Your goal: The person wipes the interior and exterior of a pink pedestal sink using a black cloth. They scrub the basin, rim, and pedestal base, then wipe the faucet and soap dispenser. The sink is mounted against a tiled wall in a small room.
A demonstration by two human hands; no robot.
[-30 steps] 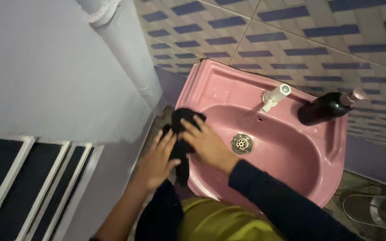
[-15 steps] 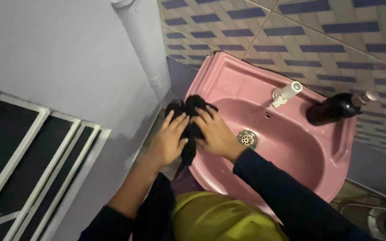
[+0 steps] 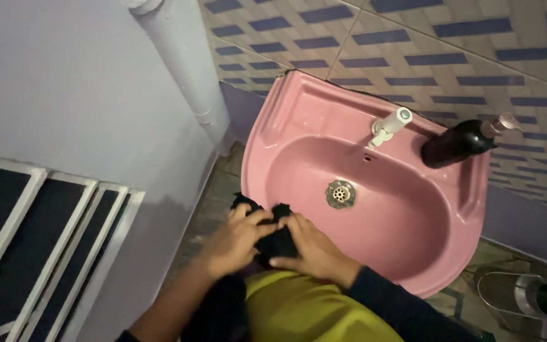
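Head view: both hands have slid the black cloth (image 3: 272, 229) from the far-left rim of the pink sink (image 3: 299, 120) down to its near rim. Left hand (image 3: 234, 239) and right hand (image 3: 311, 250) press together, fingers curled on the cloth. One white tap (image 3: 387, 126), one drain (image 3: 340, 193), one dark pump bottle (image 3: 458, 143) lying on the rim's right corner; its label is not visible.

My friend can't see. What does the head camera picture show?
Two hands, left hand and right hand, press a black cloth on the front rim of a pink sink. A white tap and dark soap bottle sit behind.
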